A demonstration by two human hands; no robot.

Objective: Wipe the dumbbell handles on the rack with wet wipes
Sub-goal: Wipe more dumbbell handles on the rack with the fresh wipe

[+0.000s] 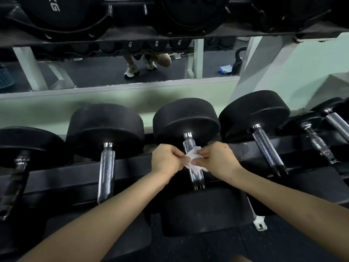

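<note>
1. Wet wipe (192, 159) – white, crumpled, draped over the middle of the centre dumbbell's handle (194, 163) on the lower tier of the rack (132, 178). Thin, limp and damp by the look of it; it should conform to the bar but could tear or bunch on the knurling.
2. Left hand (167, 160): fingers curled in, pinching the wipe's left edge. Right hand (217, 160): likewise closed on the right edge, thumb on top. Both sit against the handle, one on each side.
3. Handle – chromed steel, knurled, rigid. The knurl gives grip; the smooth collars near the heads look slicker. Best hold, I judge: wrap the wipe round the bar and twist along it.
4. Dumbbell heads (186, 118) are thick black rubber discs, likely very heavy – wipe in place, no lifting.
5. Writing: "KG" on a plate on the upper tier (54, 8); more lettering reflected in the mirror (113, 72), too small to read surely.
</note>
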